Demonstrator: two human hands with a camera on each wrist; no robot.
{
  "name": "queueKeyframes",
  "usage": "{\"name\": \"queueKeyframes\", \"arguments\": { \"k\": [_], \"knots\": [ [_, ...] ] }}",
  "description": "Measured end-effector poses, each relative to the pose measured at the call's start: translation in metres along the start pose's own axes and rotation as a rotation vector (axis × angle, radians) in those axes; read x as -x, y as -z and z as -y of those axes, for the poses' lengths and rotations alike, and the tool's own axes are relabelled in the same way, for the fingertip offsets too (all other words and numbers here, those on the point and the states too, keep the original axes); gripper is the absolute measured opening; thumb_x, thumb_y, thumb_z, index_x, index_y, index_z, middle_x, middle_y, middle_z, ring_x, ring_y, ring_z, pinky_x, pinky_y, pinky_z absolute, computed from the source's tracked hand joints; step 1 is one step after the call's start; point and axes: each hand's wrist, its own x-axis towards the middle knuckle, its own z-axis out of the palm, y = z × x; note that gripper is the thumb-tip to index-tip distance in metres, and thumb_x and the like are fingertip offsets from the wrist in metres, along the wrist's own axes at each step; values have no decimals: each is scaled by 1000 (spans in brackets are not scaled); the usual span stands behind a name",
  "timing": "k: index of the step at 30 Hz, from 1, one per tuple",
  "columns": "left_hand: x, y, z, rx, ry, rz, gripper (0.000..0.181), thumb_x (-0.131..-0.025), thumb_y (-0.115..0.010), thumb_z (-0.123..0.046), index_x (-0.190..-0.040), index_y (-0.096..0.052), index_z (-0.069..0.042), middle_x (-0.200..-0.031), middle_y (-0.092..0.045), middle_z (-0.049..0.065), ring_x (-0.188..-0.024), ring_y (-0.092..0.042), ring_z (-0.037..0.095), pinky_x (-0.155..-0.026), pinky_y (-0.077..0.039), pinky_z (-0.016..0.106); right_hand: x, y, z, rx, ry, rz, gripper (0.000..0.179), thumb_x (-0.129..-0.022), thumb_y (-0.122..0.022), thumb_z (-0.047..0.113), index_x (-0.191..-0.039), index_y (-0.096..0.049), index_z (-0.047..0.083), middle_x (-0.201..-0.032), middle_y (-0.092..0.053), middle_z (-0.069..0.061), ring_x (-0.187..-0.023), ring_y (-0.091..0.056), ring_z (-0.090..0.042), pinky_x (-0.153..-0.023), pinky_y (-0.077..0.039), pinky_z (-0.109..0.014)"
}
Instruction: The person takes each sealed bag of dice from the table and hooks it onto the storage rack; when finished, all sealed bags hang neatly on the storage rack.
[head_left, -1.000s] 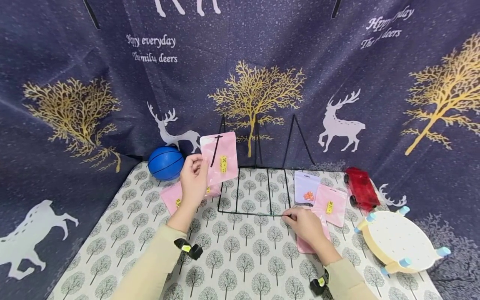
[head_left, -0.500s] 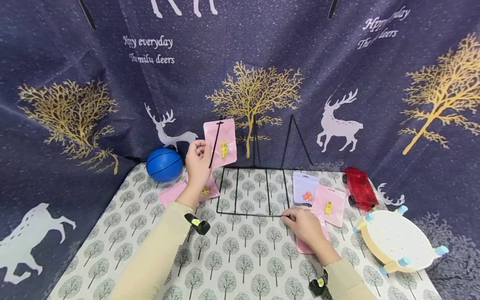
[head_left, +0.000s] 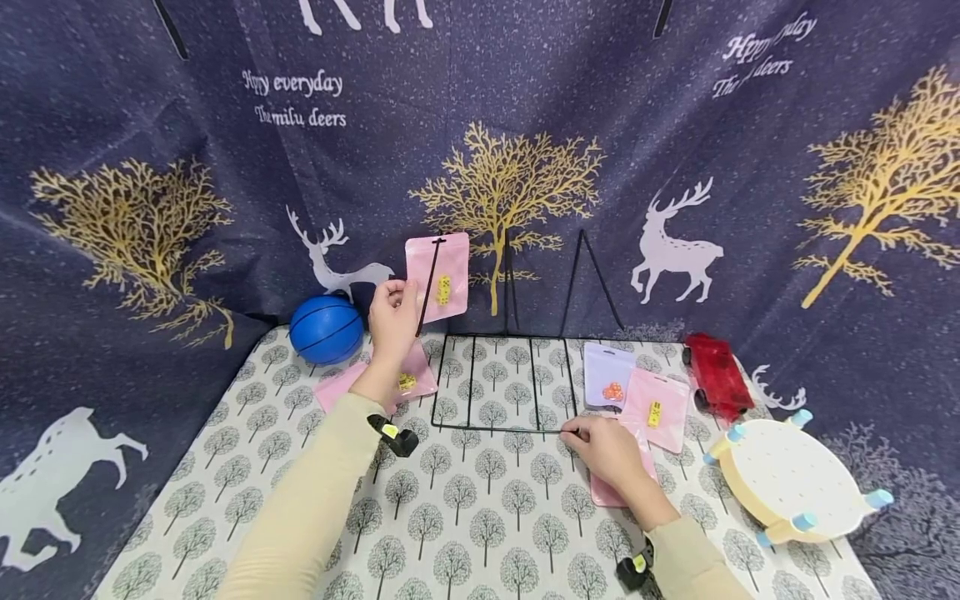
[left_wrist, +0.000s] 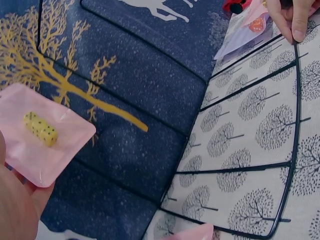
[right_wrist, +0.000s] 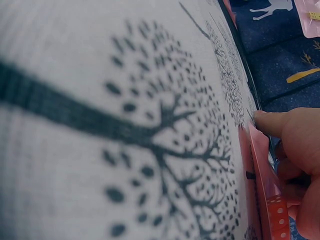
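Observation:
Held up in my left hand [head_left: 393, 321] is a pink zip pouch [head_left: 437, 300] with yellow dice inside, which the left wrist view also shows. A black prong [head_left: 428, 287] of a wire display rack [head_left: 504, 430] runs from the pouch's hang hole down across its front. My left fingers pinch the pouch at its left edge. Down on the table, my right hand [head_left: 611, 454] grips the front right corner of the rack's base with thumb and fingers. A pink pouch [head_left: 607, 493] lies partly hidden beneath that hand.
Right of the rack lie a lilac pouch [head_left: 603, 371] and another pink pouch [head_left: 671, 408]. More pink pouches [head_left: 418, 358] lie behind the left forearm. A blue ball [head_left: 326, 329], a red toy car [head_left: 718, 377] and an upturned cream stool [head_left: 791, 479] stand around the edges.
My left hand has raised the pink pouch and moved it farther back, so more of the prong shows across its front. The right hand has stayed on the rack's corner.

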Motion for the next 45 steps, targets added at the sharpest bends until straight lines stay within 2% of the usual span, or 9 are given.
{"name": "queueKeyframes", "arguments": {
  "k": [5, 9, 12, 16, 23, 26, 32, 39, 45],
  "knots": [
    [0, 9, 9, 32, 58, 22, 33, -105, -61, -36, -116, -64, -5, -95, -72, 11, -79, -64, 20, -73, -51, 28, 0, -1, 0, 0, 1, 0, 8, -93, -80, 30, -100, -80, 29, -86, -70, 14, -67, -56, -7, -59, -49, -34],
    [4, 18, 17, 79, 94, 61, 33, -107, -58, -34, -120, -62, -3, -106, -75, 16, -84, -71, 21, -75, -60, 32, 0, -1, 0, -2, -3, 0, 7, -93, -80, 30, -100, -80, 29, -86, -69, 14, -66, -55, -7, -59, -49, -34],
    [9, 26, 24, 76, 116, 77, 35, -108, -56, -34, -122, -61, -3, -112, -75, 17, -87, -71, 18, -73, -60, 26, 0, -1, 0, -3, -12, 0, 7, -93, -80, 29, -100, -80, 29, -85, -68, 13, -65, -55, -7, -58, -48, -34],
    [17, 39, 33, 38, 138, 85, 36, -108, -56, -36, -125, -61, -4, -113, -74, 15, -85, -69, 15, -69, -60, 25, 0, 0, 2, -5, -17, 3, 7, -93, -80, 30, -100, -80, 29, -87, -70, 12, -67, -56, -8, -59, -48, -34],
    [31, 64, 47, -12, 237, 120, 38, -108, -55, -39, -130, -60, -8, -120, -68, 14, -102, -68, 30, -84, -60, 47, 0, 2, 3, -8, -18, 2, 7, -93, -80, 29, -100, -80, 28, -90, -72, 11, -68, -57, -7, -60, -49, -34],
    [35, 74, 52, -55, 260, 138, 40, -108, -55, -39, -133, -59, -9, -122, -68, 13, -106, -67, 33, -84, -59, 42, 0, 1, 2, -6, -14, 0, 8, -93, -80, 29, -101, -80, 28, -89, -71, 12, -68, -57, -7, -59, -49, -34],
    [42, 92, 60, -168, 293, 147, 39, -106, -54, -39, -132, -60, -11, -121, -68, 14, -104, -67, 32, -67, -53, 23, 0, -1, 1, -11, -16, 6, 8, -93, -80, 29, -101, -80, 28, -84, -68, 13, -64, -55, -8, -57, -47, -34],
    [48, 105, 70, -206, 364, 222, 42, -107, -55, -35, -137, -57, -6, -126, -64, 19, -103, -67, 34, -76, -57, 32, 0, 0, 1, -3, -13, 4, 8, -93, -79, 30, -102, -80, 28, -83, -68, 13, -66, -55, -9, -58, -48, -34],
    [48, 104, 87, -214, 420, 304, 48, -105, -59, -32, -144, -53, -5, -123, -62, 20, -90, -67, 30, -66, -61, 35, 0, -1, 1, -12, -19, 17, 8, -94, -79, 30, -102, -80, 28, -76, -63, 14, -63, -53, -9, -56, -46, -34]
  ]
}}
